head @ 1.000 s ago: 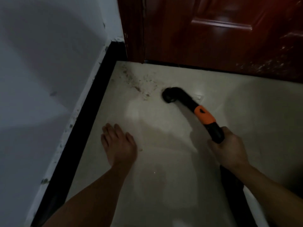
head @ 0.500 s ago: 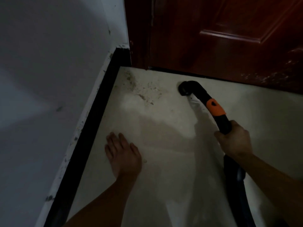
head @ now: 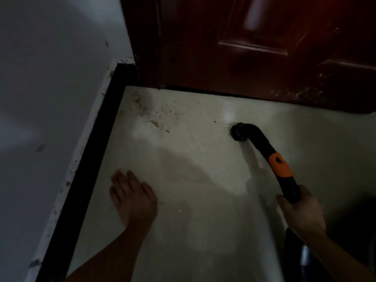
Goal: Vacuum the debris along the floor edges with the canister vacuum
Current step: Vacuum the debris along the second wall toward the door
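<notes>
Single head view, close above floor (head: 203,200), angled down toward wall-door (head: 254,47) corner.

Black hose (head: 258,139) – orange band (head: 280,165)

Vacuum wand (head: 263,148), tip seemingly on floor (head: 203,180)

The left hand (head: 133,198) and the right hand (head: 303,212) are bare. The left forearm (head: 105,259) and the right forearm (head: 341,259) are bare too, uncovered right down to the lower edge of the view. Dim light and blur hide the nails and finer marks.
</notes>
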Motion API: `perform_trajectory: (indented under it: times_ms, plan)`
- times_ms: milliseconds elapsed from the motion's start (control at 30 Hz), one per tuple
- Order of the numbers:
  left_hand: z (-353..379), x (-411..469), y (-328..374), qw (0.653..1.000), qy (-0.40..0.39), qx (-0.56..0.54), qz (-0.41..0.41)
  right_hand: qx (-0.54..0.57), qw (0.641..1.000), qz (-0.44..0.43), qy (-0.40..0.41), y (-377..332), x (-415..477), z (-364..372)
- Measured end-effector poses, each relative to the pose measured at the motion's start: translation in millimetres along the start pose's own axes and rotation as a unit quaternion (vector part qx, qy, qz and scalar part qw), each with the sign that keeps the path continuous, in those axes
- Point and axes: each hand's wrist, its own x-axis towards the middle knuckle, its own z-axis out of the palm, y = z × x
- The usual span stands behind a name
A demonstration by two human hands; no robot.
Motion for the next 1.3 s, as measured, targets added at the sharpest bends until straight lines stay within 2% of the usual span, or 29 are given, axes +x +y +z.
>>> perform_trajectory:
  times_ms: [233,467,600,733,933,1067,1200,1233,1300]
  plan:
    - [1,0,2,1.000,0.005,-0.001,0.005,0.049,0.994,-0.082,-0.059,-58,20,31]
    - [6,-2,1,1.000,0.023,-0.004,0.013,0.014,0.993,-0.092,-0.075,-44,12,23]
    - [6,-1,3,1.000,0.010,0.001,0.009,0.010,0.995,-0.091,-0.041,-90,49,38]
    - [9,2,0,1.000,0.009,0.008,0.007,0.036,0.983,-0.156,-0.086,-140,63,59]
    - [5,1,2,1.000,-0.007,0.007,0.003,0.021,0.973,-0.182,-0.142,-96,20,38]
    - [2,0,3,1.000,-0.011,0.001,-0.004,0.002,0.960,-0.190,-0.207,-81,-6,42]
    - [1,2,2,1.000,-0.018,0.008,0.000,0.026,0.984,-0.146,-0.095,-105,11,57]
    - [1,2,1,1.000,-0.018,0.009,-0.003,0.025,0.985,-0.149,-0.088,-115,13,60]
    - [0,1,0,1.000,-0.018,0.010,-0.001,0.022,0.975,-0.184,-0.125,-130,8,68]
